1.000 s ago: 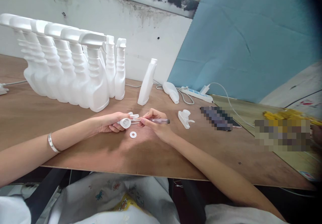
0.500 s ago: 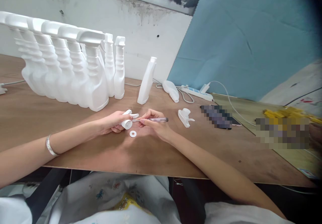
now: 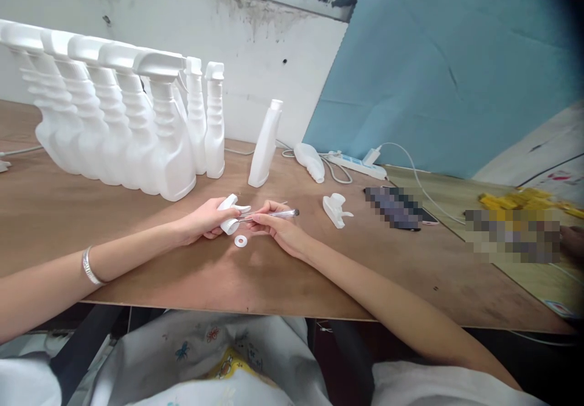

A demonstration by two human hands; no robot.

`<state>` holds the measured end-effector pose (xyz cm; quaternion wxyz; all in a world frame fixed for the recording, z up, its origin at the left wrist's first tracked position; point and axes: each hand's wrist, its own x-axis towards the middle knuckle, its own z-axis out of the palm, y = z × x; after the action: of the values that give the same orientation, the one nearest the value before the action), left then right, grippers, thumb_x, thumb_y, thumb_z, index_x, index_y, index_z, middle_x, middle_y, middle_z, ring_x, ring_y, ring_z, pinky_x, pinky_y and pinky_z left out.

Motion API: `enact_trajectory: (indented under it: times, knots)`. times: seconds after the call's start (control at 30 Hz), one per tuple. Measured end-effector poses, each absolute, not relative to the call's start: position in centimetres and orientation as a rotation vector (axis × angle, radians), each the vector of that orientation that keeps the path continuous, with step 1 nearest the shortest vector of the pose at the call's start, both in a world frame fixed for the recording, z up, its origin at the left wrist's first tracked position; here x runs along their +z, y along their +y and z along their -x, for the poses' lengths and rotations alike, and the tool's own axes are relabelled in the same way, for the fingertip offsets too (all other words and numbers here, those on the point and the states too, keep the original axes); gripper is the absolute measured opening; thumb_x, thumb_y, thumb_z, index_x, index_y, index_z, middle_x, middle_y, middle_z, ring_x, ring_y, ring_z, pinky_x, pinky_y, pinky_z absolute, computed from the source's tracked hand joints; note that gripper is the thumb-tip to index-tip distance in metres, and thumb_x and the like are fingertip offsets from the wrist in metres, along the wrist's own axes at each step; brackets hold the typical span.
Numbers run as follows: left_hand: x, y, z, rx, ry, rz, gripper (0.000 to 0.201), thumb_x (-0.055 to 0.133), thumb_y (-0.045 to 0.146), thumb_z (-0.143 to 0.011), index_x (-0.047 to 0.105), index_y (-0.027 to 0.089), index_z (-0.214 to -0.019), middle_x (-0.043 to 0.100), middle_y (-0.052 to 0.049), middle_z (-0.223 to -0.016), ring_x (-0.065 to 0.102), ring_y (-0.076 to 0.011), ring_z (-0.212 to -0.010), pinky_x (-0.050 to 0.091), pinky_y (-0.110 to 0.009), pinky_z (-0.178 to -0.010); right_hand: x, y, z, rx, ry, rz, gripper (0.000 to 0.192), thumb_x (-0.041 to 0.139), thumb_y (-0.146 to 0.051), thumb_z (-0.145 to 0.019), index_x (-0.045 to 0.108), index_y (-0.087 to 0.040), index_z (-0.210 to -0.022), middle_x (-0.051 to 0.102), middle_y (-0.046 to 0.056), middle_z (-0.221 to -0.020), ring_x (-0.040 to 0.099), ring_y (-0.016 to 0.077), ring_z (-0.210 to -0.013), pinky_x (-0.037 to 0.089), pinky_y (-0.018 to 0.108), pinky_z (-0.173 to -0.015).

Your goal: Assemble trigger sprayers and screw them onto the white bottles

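Note:
My left hand (image 3: 212,218) is closed around a white trigger spray head (image 3: 229,226), whose round cap end faces down toward me. My right hand (image 3: 278,226) pinches a clear pen (image 3: 286,213) with a dark end. The pen's tip reaches the opening of the spray head's cap; how far in it goes I cannot tell. A thin pale line shows just above the right fingers, too fine to name. On the table, just below the spray head, lies a flat white ring washer (image 3: 241,241).
Several white spray bottles (image 3: 176,162) stand in a row at left. One headless bottle (image 3: 264,147) stands behind my hands; another bottle (image 3: 310,161) lies by a power strip (image 3: 358,165). A loose spray head (image 3: 336,211) and phones (image 3: 396,206) lie at right. Another person's hand (image 3: 572,241) shows at the right edge.
The pen has tilted, its dark end now higher and slightly left relative to the spray head. The spray head has turned a little in my left hand. The washer stays in place.

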<state>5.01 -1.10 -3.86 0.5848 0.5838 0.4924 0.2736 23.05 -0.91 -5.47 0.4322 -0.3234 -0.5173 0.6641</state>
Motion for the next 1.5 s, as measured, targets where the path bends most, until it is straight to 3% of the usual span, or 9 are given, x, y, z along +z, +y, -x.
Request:
enact_trajectory:
  times: [0.5, 0.7, 0.83, 1.0, 1.1, 1.2, 1.33, 1.4, 1.5]
  knots:
    - [-3.5, -2.2, -5.3, 0.793, 1.309, -1.659, 0.029, 0.063, 0.035, -0.068, 0.044, 0.019, -0.083, 0.049, 0.005, -0.054, 0.042, -0.0086, -0.036, 0.029, -0.017, -0.032, -5.5, -0.6, -23.2, 1.638, -1.301, 0.878, 0.022, 0.067, -0.020, -0.059, 0.047, -0.016, -0.051, 0.064, -0.001, -0.057, 0.061, 0.0101, -0.052, 0.050, 0.022, -0.054]
    - [-3.3, -2.4, -5.4, 0.894, 1.353, -1.886, 0.022, 0.061, 0.031, -0.067, 0.045, 0.018, -0.073, 0.046, 0.004, -0.058, 0.047, -0.0115, -0.052, 0.032, -0.017, -0.043, -5.6, -0.6, -23.2, 1.620, -1.300, 0.929, 0.021, 0.067, -0.018, -0.058, 0.047, -0.016, -0.051, 0.062, -0.002, -0.053, 0.059, 0.0090, -0.048, 0.050, 0.021, -0.051]
    - [-3.2, -2.2, -5.2, 0.927, 1.369, -1.758, 0.022, 0.058, 0.032, -0.069, 0.044, 0.018, -0.078, 0.044, 0.005, -0.058, 0.043, -0.0085, -0.043, 0.031, -0.017, -0.038, -6.0, -0.2, -23.2, 1.582, -1.243, 0.949, 0.019, 0.064, -0.024, -0.062, 0.048, -0.017, -0.054, 0.060, -0.002, -0.051, 0.055, 0.0086, -0.043, 0.045, 0.019, -0.043]
    - [-3.4, -1.4, -4.9, 1.040, 1.178, -1.437, 0.018, 0.053, 0.030, -0.072, 0.042, 0.019, -0.080, 0.044, 0.005, -0.055, 0.038, -0.0065, -0.037, 0.027, -0.016, -0.032, -5.4, 0.3, -23.7, 1.355, -1.256, 0.977, 0.033, 0.050, -0.035, -0.074, 0.038, -0.018, -0.049, 0.055, -0.002, -0.049, 0.051, 0.0088, -0.040, 0.040, 0.022, -0.041]
    - [-3.4, -0.9, -4.6, 1.057, 1.010, -1.180, 0.011, 0.045, 0.027, -0.074, 0.044, 0.017, -0.079, 0.049, 0.002, -0.055, 0.035, -0.0056, -0.034, 0.021, -0.015, -0.028, -4.5, 0.1, -24.2, 1.085, -1.538, 1.014, 0.036, 0.044, -0.036, -0.079, 0.031, -0.020, -0.050, 0.041, -0.006, -0.039, 0.038, 0.0068, -0.034, 0.030, 0.021, -0.040]
    - [-3.4, -0.5, -4.2, 1.034, 0.857, -0.983, 0.013, 0.039, 0.027, -0.074, 0.047, 0.016, -0.076, 0.050, 0.000, -0.053, 0.030, -0.0052, -0.033, 0.017, -0.013, -0.026, -4.2, -0.2, -24.4, 0.759, -1.853, 1.112, 0.039, 0.049, -0.040, -0.078, 0.029, -0.019, -0.052, 0.033, -0.007, -0.043, 0.030, 0.0056, -0.039, 0.022, 0.021, -0.043]
    - [-3.1, -0.5, -4.0, 1.003, 0.732, -0.919, 0.014, 0.041, 0.027, -0.074, 0.049, 0.016, -0.074, 0.045, 0.001, -0.046, 0.026, -0.0053, -0.031, 0.015, -0.012, -0.024, -4.8, -0.7, -24.3, 0.512, -2.165, 1.232, 0.024, 0.058, -0.033, -0.071, 0.041, -0.019, -0.062, 0.046, -0.006, -0.054, 0.039, 0.0074, -0.048, 0.025, 0.021, -0.049]
    - [-3.1, -0.6, -4.1, 0.990, 0.705, -0.931, 0.014, 0.042, 0.026, -0.074, 0.050, 0.015, -0.073, 0.045, 0.001, -0.045, 0.027, -0.0055, -0.031, 0.015, -0.012, -0.024, -5.1, -0.7, -24.2, 0.410, -2.266, 1.283, 0.012, 0.056, -0.027, -0.072, 0.048, -0.019, -0.074, 0.051, -0.005, -0.058, 0.044, 0.0089, -0.051, 0.028, 0.021, -0.052]
    - [-3.3, -0.8, -4.2, 0.977, 0.688, -0.956, 0.014, 0.043, 0.026, -0.074, 0.050, 0.014, -0.072, 0.045, 0.000, -0.046, 0.030, -0.0058, -0.032, 0.017, -0.013, -0.025, -5.5, -0.7, -24.2, 0.273, -2.353, 1.285, 0.009, 0.052, -0.022, -0.075, 0.051, -0.019, -0.083, 0.056, -0.002, -0.066, 0.049, 0.0108, -0.057, 0.032, 0.022, -0.055]
